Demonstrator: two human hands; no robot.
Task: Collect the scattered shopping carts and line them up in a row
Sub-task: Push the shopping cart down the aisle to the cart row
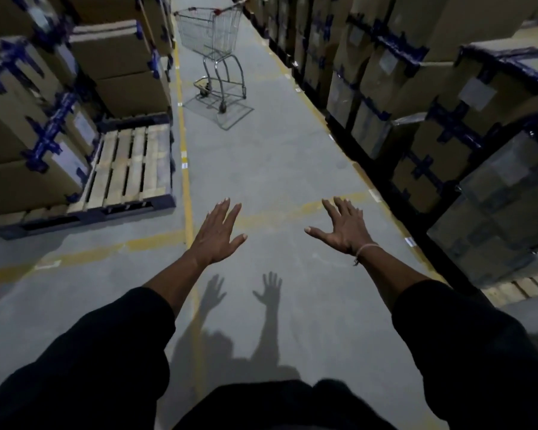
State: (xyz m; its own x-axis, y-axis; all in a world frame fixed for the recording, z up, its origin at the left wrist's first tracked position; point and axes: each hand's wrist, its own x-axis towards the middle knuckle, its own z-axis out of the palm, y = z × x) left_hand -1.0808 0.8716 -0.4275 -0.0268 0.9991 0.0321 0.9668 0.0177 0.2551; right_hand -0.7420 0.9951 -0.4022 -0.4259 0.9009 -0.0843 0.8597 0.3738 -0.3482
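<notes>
One wire shopping cart [213,41] with a red handle stands alone far down the warehouse aisle, near the left yellow line. Both my arms stretch forward over the grey floor, well short of the cart. My left hand [218,234] is palm down with fingers spread and holds nothing. My right hand [342,228], with a thin band at the wrist, is likewise spread and holds nothing. No other cart is in sight.
Stacked cardboard boxes [112,66] with blue tape line the left side, and a partly bare wooden pallet [128,169] juts toward the aisle. Tall boxed stacks [448,97] wall the right. Yellow floor lines [185,169] mark the aisle edges.
</notes>
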